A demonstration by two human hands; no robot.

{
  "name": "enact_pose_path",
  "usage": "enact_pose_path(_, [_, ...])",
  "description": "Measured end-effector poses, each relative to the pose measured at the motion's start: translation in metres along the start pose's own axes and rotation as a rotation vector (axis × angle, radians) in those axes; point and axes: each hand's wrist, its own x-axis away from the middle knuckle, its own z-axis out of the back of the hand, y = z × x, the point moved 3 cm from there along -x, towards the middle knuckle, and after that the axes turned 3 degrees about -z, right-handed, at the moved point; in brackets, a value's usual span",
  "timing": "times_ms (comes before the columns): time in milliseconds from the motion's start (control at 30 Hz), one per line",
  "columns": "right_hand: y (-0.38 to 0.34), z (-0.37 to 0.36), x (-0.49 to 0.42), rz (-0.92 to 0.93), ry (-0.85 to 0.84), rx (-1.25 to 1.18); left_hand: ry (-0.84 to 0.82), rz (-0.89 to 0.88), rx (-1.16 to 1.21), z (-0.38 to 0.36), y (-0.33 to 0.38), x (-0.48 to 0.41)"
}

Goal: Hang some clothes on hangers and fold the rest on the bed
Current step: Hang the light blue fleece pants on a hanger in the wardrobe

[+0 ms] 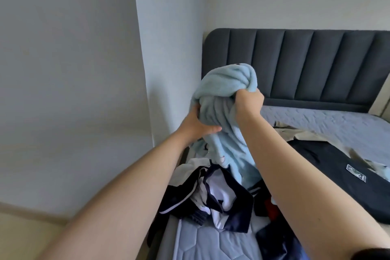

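Above the left edge of the bed [329,120], a light blue fleece garment [225,88] is held up in a bunch, its lower end reaching down to a heap of navy and white clothing [213,194] at that edge. The left hand [198,125] is closed on the bunch's lower side, thumb laid across the cloth. The right hand [250,99] is clenched on a gathered fold higher up, its fingertips buried in the fabric. The garment's kind cannot be made out. A black garment [335,177] is spread toward the right edge and cut off by the frame.

Two hands [197,124] [250,99], one blue garment [228,84], one black garment [329,164], one bed [327,120].
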Motion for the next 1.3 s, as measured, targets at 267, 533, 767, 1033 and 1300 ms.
enact_pose_path(267, [-0.055, -0.037, 0.022, 0.054, -0.187, -0.118, 0.456, -0.261, -0.080, 0.045, 0.045, 0.009])
enact_pose_path(533, [-0.025, -0.063, 0.026, -0.029, -0.690, -0.114, 0.455, -0.030, -0.087, 0.071, 0.036, 0.007])
enact_pose_path(767, [0.113, -0.022, 0.029, 0.128, -0.895, 1.022, 0.526, 0.036, 0.060, 0.067, 0.007, 0.030])
enact_pose_path(1033, [0.110, -0.019, 0.029, -0.080, -0.113, 0.544, 0.346, 0.178, 0.121, 0.060, 0.009, 0.035])
enact_pose_path(1300, [-0.011, -0.034, 0.016, 0.004, 0.032, 0.064, 0.271, 0.086, 0.179, 0.071, 0.046, 0.041])
